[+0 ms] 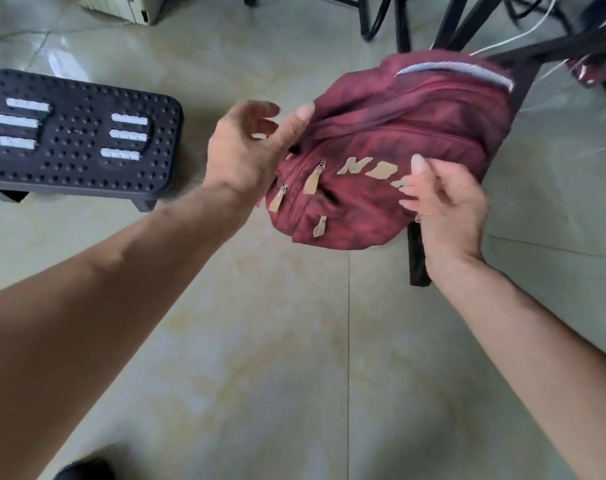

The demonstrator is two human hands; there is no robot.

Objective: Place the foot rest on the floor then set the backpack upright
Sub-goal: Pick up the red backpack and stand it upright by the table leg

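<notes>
We think this is a room in a home or a small office. We see a shiny pale tile floor (294, 341), black chair legs (416, 258) near a red backpack (398, 133), a foot rest (80, 140), and a white box-like machine (121, 5) far back.

Black studded foot rest (76, 140) stands on the floor — maroon backpack (391, 154) tilted, slumped, off the floor.

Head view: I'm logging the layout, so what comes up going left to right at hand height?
foot rest → left hand → backpack → right hand
</notes>
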